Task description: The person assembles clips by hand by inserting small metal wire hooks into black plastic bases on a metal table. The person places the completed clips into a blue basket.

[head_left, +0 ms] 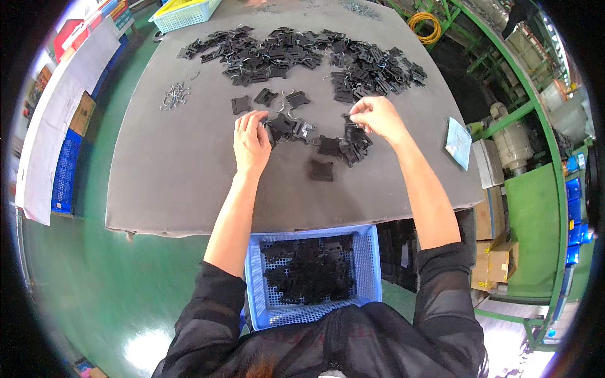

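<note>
My left hand [252, 143] is over the table with its fingers curled together, close against a small cluster of black plastic pieces [283, 127]. What its fingertips hold, if anything, is hidden. Thumb and forefinger of my right hand [379, 120] pinch the top of a black plastic piece [350, 131] beside a loose pile [357, 151]. Between the hands and nearer me lie flat, squarish black pieces, one of them alone [321, 170]. A few more, some with bent metal hooks [292, 114], sit just beyond the left hand.
A large heap of black pieces [277, 53] spreads across the far table [170, 170]. Loose metal hooks [175, 96] lie at left, a light-blue packet [458, 143] at the right edge. Below the near edge stands a blue basket [376, 271] holding black pieces; another basket [184, 19] is far left.
</note>
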Tool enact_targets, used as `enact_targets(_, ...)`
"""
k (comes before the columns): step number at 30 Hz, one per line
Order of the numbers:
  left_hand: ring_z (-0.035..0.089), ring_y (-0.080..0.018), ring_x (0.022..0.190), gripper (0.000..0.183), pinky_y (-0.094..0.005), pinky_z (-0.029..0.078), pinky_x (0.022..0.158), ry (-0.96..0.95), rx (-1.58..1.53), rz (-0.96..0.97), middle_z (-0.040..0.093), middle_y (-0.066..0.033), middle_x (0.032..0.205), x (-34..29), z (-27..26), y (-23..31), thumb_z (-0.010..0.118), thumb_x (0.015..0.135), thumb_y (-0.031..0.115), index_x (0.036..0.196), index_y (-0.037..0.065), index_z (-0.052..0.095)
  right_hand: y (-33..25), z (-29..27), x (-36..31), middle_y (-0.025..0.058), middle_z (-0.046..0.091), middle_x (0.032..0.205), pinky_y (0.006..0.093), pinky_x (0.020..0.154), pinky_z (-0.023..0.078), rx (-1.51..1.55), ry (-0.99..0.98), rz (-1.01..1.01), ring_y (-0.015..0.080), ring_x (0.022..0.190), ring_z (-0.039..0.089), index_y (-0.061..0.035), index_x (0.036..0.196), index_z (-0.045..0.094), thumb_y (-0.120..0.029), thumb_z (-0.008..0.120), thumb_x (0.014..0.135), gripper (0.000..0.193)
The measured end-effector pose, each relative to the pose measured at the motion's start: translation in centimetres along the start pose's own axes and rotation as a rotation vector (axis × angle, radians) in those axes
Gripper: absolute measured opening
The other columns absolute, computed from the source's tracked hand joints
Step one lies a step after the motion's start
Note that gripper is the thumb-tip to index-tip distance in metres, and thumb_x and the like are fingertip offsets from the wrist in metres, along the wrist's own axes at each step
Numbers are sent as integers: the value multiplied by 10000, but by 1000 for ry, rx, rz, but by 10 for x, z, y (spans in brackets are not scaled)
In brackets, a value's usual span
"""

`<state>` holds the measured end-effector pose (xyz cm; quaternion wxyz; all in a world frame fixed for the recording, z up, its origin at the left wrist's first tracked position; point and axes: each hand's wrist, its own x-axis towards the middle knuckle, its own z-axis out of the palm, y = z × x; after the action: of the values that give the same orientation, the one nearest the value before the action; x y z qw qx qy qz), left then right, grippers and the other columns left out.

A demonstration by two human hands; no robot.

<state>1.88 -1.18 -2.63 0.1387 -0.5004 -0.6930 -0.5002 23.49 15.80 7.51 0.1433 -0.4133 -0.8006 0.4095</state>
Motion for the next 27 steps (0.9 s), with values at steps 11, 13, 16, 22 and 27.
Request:
enact_targets(11,545,-294,1037,249,-381,433,902,6,-12,-12,617,-109,1043,-1,1,2,478,822,-43,1011,41,618,36,-1,4,53,691,912,331,740,511,-481,343,40,185,738,664,-120,1052,653,-181,733,756,312)
enact_targets(13,547,-297,1034,253,-382,435,900,-5,-6,2,617,-110,1038,-3,3,2,477,820,-46,1011,41,617,58,2,0,55,692,875,330,740,512,-305,182,127,182,738,665,-112,1051,650,-159,740,739,328)
enact_targets(16,549,-301,1029,252,-382,436,897,-11,17,26,617,-113,1032,-1,3,1,474,818,-51,1007,38,615,62,-4,-10,56,682,790,290,665,516,-32,165,65,146,711,656,-69,1033,644,-110,736,742,308)
enact_targets(22,544,-290,996,286,-387,443,875,-35,76,68,610,-79,1023,-4,1,4,492,772,-69,1004,60,597,31,-17,-43,64,676,789,214,550,483,216,114,0,111,651,643,-11,972,645,-94,701,780,216)
enact_targets(27,542,-287,1006,289,-388,440,879,-57,104,110,611,-72,1027,-5,2,3,496,763,-66,995,69,603,51,-27,-51,38,665,777,213,549,476,384,24,84,99,624,625,-31,973,638,-125,677,810,193)
